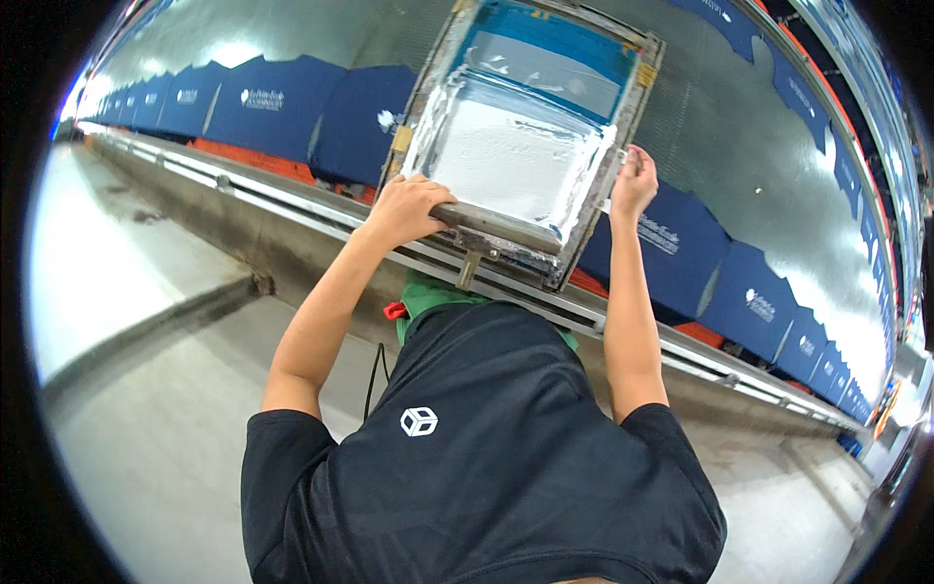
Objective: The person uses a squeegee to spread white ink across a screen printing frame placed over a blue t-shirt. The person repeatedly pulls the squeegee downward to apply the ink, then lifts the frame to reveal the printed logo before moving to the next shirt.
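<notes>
A screen printing frame (630, 107) lies tilted over the long table in front of me. White ink (516, 156) thickly covers the near part of its mesh, and blue stencil (555, 37) shows at the far part. My left hand (409, 209) is closed over the frame's near left corner, fingers on top of the near bar. Beside the frame's right side, my right hand (634, 183) has its fingers curled together close to the edge. A whitish bit shows at those fingertips; I cannot make out what they hold.
Dark blue fabric pieces (277, 102) with white prints lie in rows along both sides of the grey table (700, 127). A metal rail (681, 352) runs along its near edge. A metal bracket (470, 268) juts from the frame toward me. Below is the pale floor (195, 389).
</notes>
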A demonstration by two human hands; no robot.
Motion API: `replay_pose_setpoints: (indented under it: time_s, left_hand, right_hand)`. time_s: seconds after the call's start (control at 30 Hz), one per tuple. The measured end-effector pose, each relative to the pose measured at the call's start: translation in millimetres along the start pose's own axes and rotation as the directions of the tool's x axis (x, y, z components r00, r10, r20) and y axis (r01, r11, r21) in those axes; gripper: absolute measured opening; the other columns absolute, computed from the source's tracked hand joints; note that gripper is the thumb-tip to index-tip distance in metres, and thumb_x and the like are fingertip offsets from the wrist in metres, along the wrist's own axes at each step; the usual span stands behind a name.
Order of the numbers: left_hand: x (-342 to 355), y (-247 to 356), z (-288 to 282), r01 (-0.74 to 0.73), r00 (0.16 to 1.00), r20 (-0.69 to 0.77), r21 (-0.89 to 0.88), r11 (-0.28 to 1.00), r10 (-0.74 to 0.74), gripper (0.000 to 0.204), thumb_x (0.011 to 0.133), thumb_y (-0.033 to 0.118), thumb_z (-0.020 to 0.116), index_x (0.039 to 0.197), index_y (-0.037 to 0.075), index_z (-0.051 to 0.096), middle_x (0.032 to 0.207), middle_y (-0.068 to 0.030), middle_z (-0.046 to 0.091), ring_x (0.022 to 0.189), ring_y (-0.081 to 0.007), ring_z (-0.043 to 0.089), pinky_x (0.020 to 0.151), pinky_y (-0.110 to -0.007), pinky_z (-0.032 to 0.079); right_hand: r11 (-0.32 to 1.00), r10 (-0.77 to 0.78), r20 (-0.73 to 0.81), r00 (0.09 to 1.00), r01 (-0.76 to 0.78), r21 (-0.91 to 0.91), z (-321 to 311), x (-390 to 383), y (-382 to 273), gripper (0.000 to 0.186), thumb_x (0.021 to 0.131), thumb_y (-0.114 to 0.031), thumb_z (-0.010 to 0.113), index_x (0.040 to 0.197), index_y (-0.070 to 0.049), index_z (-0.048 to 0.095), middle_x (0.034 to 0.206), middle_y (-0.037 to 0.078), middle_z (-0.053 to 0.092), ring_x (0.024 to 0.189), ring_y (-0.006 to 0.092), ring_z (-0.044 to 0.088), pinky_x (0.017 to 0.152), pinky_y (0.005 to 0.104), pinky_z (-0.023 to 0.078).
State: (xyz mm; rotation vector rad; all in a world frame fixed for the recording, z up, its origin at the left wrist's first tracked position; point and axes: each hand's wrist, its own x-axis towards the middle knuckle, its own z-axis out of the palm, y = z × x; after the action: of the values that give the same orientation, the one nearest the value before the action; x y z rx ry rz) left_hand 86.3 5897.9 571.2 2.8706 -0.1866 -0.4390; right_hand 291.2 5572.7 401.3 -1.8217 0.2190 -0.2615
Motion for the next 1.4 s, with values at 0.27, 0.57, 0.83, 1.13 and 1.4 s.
replay_pose_setpoints:
  time_s: [0.27,0.57,0.83,1.13,1.4]
  left_hand:
    - [-11.7,-8.0,27.8,-0.042,0.996,-0.068,0.122,0.992,0.051,0.055,0.071,0.002,0.078,0.123,0.021,0.076,0.126,-0.0004,0.075,0.119,-0.0217,0.066,0.097,-0.04,0.05]
    - [81.2,-8.4,-29.2,-0.042,0.995,-0.093,-0.032,0.999,0.039,0.04,0.081,0.011,0.074,0.118,0.026,0.079,0.097,-0.0109,0.078,0.088,-0.0315,0.073,0.077,-0.045,0.057]
    - [229.7,-38.6,-103.3,-0.073,0.985,0.167,0.184,0.98,0.042,0.04,0.078,0.028,0.079,0.118,0.019,0.078,0.105,-0.0145,0.077,0.101,-0.0371,0.073,0.088,-0.048,0.059]
    - [154.4,-28.9,-49.6,-0.021,0.999,0.041,0.16,0.987,0.015,0.035,0.079,0.013,0.069,0.11,0.021,0.081,0.107,-0.0098,0.078,0.095,-0.0329,0.074,0.085,-0.044,0.058]
    - [-24.1,-3.0,29.2,-0.002,0.987,-0.159,0.096,0.995,0.017,0.064,0.074,-0.006,0.067,0.131,0.022,0.073,0.133,-0.0007,0.072,0.123,-0.022,0.064,0.094,-0.041,0.05]
  right_hand:
    - [0.999,0.013,0.011,1.0,-0.012,-0.03,-4.8,-12.9,-22.4,0.028,0.106,-0.03,0.061,0.111,-0.005,0.073,0.094,0.013,0.075,0.083,0.0231,0.072,0.077,0.0364,0.054]
    - [0.99,0.01,0.011,1.0,-0.009,-0.142,-15.4,-10.7,-26.4,0.03,0.107,-0.032,0.057,0.112,-0.008,0.074,0.098,0.014,0.074,0.09,0.0288,0.072,0.083,0.0399,0.054]
    - [0.735,-0.358,0.505,0.785,0.571,-0.366,-23.9,43.7,-145.9,0.049,0.087,-0.048,0.078,0.122,-0.013,0.077,0.134,0.013,0.065,0.126,0.0329,0.058,0.102,0.0455,0.049]
    - [0.763,-0.057,0.637,0.769,0.445,-0.469,2.4,-17.3,-119.5,0.022,0.08,-0.024,0.083,0.098,-0.011,0.081,0.095,0.014,0.077,0.094,0.0345,0.071,0.084,0.0463,0.057]
    - [0.71,-0.256,0.588,0.768,0.562,-0.425,-47.1,-189.7,-98.1,0.048,0.072,0.008,0.069,0.117,-0.008,0.074,0.123,0.004,0.07,0.126,0.0246,0.06,0.109,0.0423,0.04]
